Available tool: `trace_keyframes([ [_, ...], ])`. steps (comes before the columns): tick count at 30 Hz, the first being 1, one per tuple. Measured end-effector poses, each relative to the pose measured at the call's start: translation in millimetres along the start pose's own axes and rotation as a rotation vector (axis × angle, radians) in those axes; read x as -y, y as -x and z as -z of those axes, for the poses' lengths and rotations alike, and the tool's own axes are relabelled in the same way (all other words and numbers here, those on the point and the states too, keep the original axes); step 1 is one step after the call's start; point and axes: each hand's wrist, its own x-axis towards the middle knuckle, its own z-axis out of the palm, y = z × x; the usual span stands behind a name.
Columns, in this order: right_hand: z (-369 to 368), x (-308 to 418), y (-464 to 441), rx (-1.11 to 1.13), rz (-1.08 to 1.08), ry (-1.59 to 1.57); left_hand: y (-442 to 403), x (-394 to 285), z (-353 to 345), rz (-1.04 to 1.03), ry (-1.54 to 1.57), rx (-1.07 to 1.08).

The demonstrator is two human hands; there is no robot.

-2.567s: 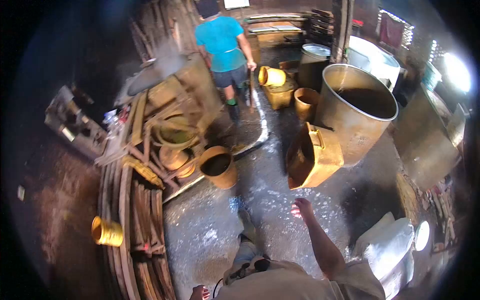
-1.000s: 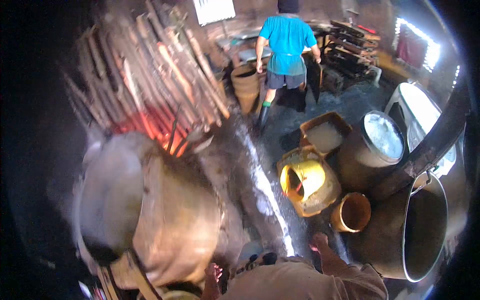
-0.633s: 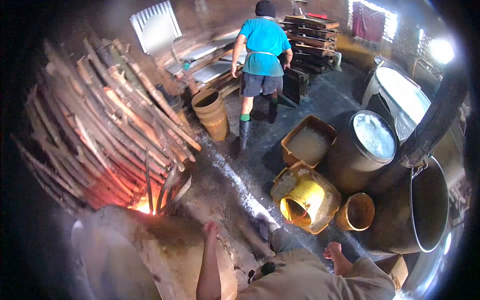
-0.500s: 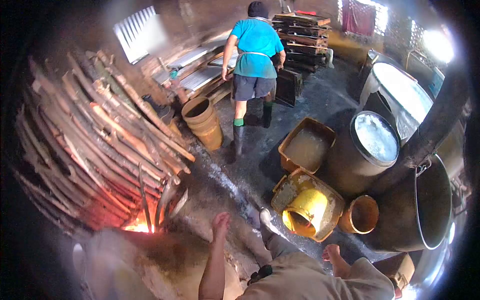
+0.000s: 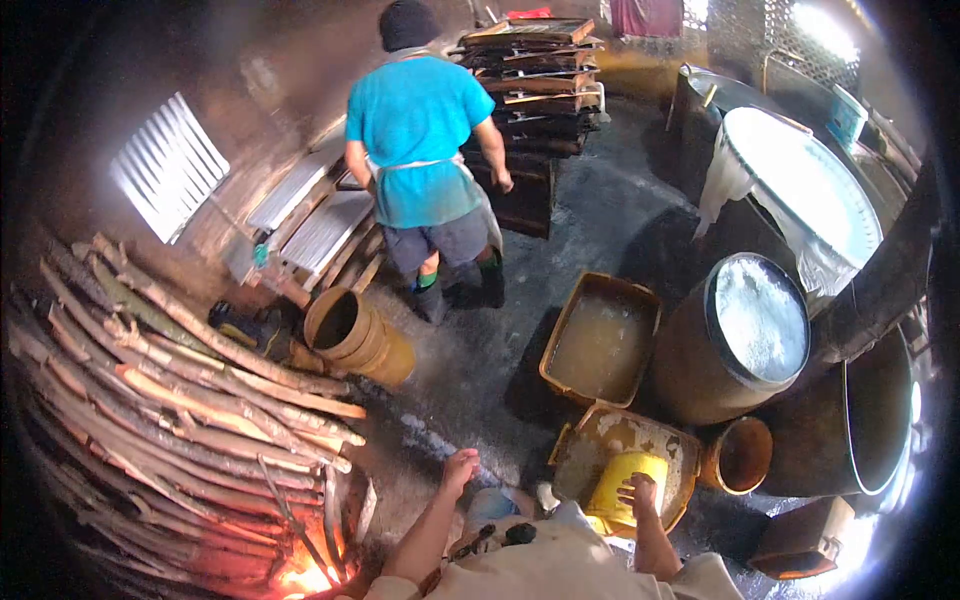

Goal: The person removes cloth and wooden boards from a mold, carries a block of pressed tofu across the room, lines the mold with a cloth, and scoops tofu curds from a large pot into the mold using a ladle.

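Note:
My left hand hangs in front of my body over the floor, fingers loosely extended and holding nothing. My right hand is in front of the yellow bucket from my viewpoint, its fingers spread. Whether it touches the bucket I cannot tell. That bucket lies tilted in a dirty yellow rectangular tub. Beside the tub stands a small brown bucket. Just beyond is another rectangular tub of cloudy liquid.
Long firewood is stacked on the left, with fire burning at its near end. A co-worker in a blue shirt stands ahead near stacked trays. Large drums and a cloth-draped vat line the right side.
My view has shifted forward, and the co-worker appears closer and further left. My right hand has moved forward to overlap the yellow bucket. My left hand stays forward, still holding nothing.

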Motion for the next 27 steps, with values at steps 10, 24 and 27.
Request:
trace_keyframes([
  [10, -60, -34, -7, -0.343, -0.249, -0.079, -167, -84, 19, 0.143, -0.183, 0.141],
  [24, -172, -46, -65, -0.156, -0.16, 1.551, -329, -282, -97, 0.072, -0.226, 0.464],
  [27, -162, -24, -96, -0.265, 0.159, 1.544, -347, -325, -117, 0.031, -0.257, 0.407],
])
